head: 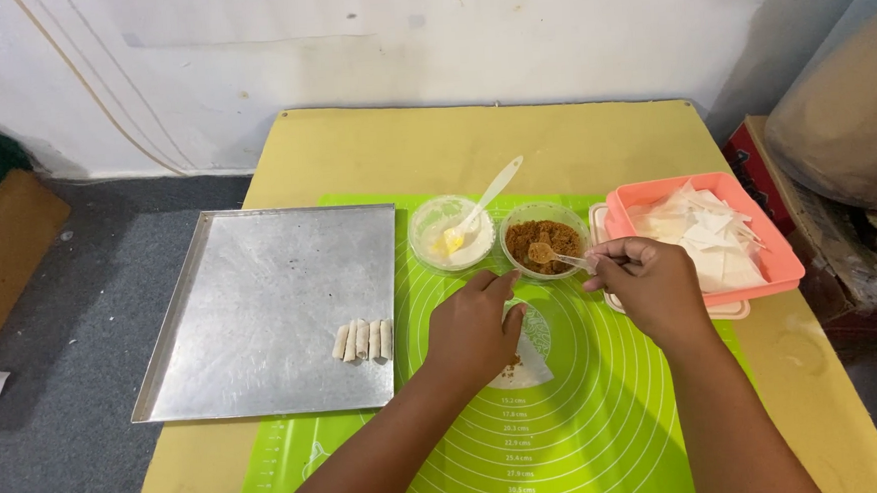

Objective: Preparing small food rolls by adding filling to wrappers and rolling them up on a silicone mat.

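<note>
My left hand [475,327] rests flat on a white triangular wrapper [531,364] lying on the green silicone mat [578,429], fingers spread. My right hand [651,283] grips a clear plastic spoon [551,257] whose bowl carries brown filling at the rim of a clear bowl of brown filling [544,239]. Beside that bowl stands another clear bowl [448,232] with a yellow-white paste and a white spoon in it.
A metal baking tray [262,306] at the left holds several rolled white pastries [363,339] near its right edge. A pink tray [700,235] of cut white wrappers sits at the right. The low yellow table stands against a white wall; boxes and a sack are at the far right.
</note>
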